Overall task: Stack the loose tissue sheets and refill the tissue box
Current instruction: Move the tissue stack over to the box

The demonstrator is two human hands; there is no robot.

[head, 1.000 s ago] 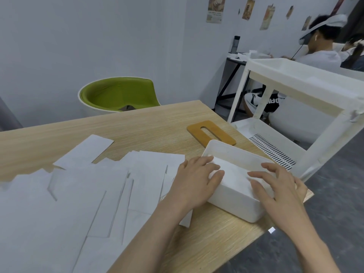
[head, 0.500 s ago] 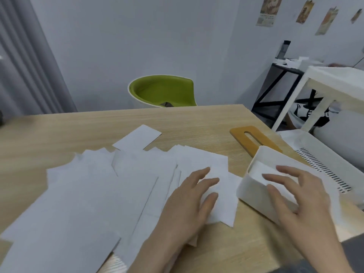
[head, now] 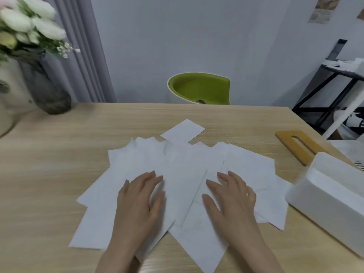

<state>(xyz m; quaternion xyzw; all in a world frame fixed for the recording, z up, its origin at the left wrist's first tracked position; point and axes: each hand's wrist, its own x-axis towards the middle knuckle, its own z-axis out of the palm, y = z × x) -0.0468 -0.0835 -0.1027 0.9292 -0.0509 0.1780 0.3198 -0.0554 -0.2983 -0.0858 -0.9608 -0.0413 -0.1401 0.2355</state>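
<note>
Presently your left hand [head: 140,201] and right hand [head: 230,200] lie flat, fingers straight, on the loose tissue sheets [head: 183,174]; tissue box [head: 331,198] sits right; no writing legible.

Your right hand [head: 230,201] has left the tissue box [head: 331,201] and now lies flat beside your left hand [head: 140,201] on the loose tissue sheets [head: 183,166].
</note>
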